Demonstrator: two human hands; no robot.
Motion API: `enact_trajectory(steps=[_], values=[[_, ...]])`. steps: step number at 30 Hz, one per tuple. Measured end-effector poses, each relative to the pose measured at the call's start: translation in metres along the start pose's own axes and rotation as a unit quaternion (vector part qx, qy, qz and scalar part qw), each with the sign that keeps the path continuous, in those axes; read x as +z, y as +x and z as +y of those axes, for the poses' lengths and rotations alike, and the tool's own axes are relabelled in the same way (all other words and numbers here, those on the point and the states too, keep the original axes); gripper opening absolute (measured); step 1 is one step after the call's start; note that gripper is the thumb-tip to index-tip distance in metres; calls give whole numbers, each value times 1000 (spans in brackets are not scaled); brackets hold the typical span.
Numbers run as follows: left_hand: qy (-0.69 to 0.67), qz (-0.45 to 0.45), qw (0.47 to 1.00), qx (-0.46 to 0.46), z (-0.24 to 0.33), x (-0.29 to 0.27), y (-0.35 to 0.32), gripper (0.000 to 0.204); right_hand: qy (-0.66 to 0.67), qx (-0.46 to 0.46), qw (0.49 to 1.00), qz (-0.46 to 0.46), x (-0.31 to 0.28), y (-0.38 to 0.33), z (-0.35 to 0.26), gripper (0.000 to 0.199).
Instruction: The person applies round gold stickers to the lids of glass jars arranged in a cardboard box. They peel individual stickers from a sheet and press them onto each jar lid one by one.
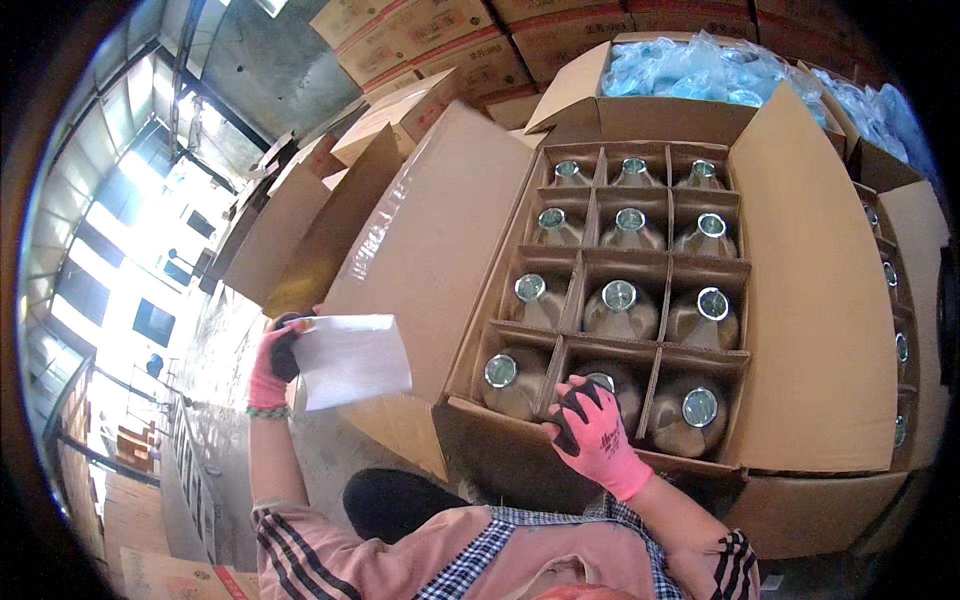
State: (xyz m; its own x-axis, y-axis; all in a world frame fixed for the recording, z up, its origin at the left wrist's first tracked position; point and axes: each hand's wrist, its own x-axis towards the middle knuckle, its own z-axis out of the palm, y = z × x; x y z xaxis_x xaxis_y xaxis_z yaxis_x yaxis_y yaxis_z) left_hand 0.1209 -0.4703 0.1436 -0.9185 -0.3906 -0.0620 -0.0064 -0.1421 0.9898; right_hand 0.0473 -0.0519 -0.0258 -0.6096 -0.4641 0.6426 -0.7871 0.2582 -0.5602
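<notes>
My left hand [273, 365], in a pink glove with a black palm, grips a small stack of white paper sheets [355, 360] beside the box's left flap. In front of me stands an open cardboard box [800, 300], its dividers making several cells. Clear glass bottles [620, 305] stand upright in the cells, mouths up. My right hand [595, 435], gloved alike, is over the box's near edge by the front middle bottle [622, 385], partly covering it. Its fingers are curled; whatever they hold, if anything, is hidden.
Behind the box is a carton [580, 90] filled with bluish plastic bags [700, 68]. Another carton of bottles [900, 350] adjoins on the right. Stacked printed cartons [430, 40] rise at the back. Open box flaps [435, 220] stick out on the left.
</notes>
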Motion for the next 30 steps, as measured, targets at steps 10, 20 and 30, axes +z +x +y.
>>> enact_trajectory(steps=[10,20,30], values=[[358,-448,818,49,-77,165,-50,23,34,-120,968,218,-27,-25,-15,32],[69,-238,952,-177,-79,170,-67,16,52,-38,996,-66,-21,5,-10,39],[52,98,994,-1,-85,-108,-10,40,-146,96,963,-207,4,26,-57,29]])
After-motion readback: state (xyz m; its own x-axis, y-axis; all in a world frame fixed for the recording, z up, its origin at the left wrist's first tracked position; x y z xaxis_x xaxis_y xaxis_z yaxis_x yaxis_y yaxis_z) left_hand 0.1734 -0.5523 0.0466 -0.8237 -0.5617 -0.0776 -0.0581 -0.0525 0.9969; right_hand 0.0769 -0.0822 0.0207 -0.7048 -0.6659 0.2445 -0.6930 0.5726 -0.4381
